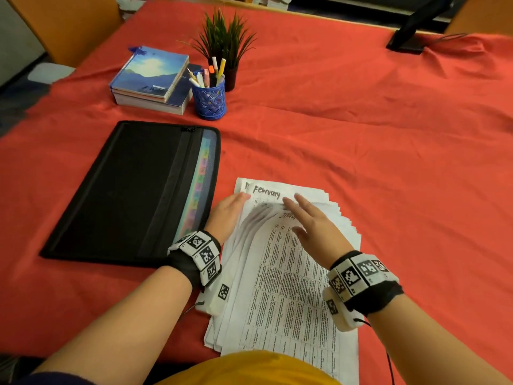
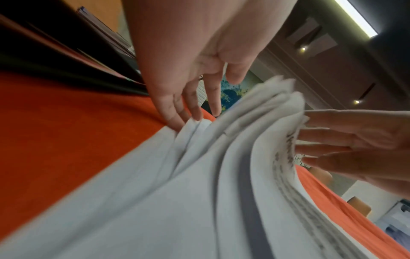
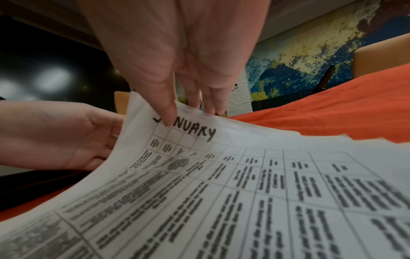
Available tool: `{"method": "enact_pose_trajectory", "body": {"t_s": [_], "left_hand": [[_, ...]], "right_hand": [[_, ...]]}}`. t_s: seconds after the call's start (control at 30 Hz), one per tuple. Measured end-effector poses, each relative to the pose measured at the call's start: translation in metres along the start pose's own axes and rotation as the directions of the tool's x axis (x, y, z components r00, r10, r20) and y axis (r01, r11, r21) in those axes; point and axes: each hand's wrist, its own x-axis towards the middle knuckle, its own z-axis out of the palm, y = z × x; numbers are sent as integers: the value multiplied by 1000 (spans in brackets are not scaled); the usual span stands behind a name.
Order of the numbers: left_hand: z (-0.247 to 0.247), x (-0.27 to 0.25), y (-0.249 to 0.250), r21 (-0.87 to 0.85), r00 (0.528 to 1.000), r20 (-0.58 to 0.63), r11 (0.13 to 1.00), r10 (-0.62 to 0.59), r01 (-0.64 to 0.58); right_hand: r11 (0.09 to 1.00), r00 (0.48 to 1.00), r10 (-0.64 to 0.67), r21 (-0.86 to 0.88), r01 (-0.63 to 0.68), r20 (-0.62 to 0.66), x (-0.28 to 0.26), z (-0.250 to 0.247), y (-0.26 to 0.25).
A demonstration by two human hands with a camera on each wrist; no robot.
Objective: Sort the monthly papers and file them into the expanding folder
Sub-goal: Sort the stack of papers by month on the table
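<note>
Surface [image 1: 361, 129] under red-orange cloth, filling most of head view.
Black expanding folder [image 1: 133, 190] flat at left, closed; coloured tabs along its right edge behind mesh.
Stack of monthly papers [image 1: 288, 287] just right of folder, fanned, near edge toward person. Top sheet headed "JANUARY" [image 3: 188, 133], left side lifted and curved; sheet headed "February" [image 1: 266, 191] flat underneath at far end.
Stack of books [image 1: 151, 81] at far left; potted plant [image 1: 224, 43] behind blue mesh pen cup [image 1: 209, 100] beside it. Black stand [image 1: 410, 34] at far right.
Left hand [image 1: 227, 215] at left edge of papers, fingers [image 2: 177, 108] straight, tips under lifted sheets, touching; nothing gripped.
Right hand [image 1: 313, 220] on top of stack, fingers [image 3: 166, 112] extended and spread, fingertip pressing JANUARY heading; no curl round paper.
</note>
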Motion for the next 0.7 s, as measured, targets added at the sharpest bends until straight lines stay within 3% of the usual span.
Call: {"method": "enact_pose_trajectory", "body": {"t_s": [0.1,0.23,0.47,0.7], "left_hand": [[3,1,-4,134,997,-18,989,72,-69],[3,3,-5,92,1000,6,996,0,0],[2,11,-8,282,998,35,958,-53,41],[0,20,-3,226,997,21,972,-76,69]], "right_hand": [[998,995,57,5,-58,78,4,0,1],[991,988,124,36,-128,96,8,-1,5],[942,916,330,-133,-307,228,13,-1,11],[960,953,255,-164,-228,164,26,0,3]]}}
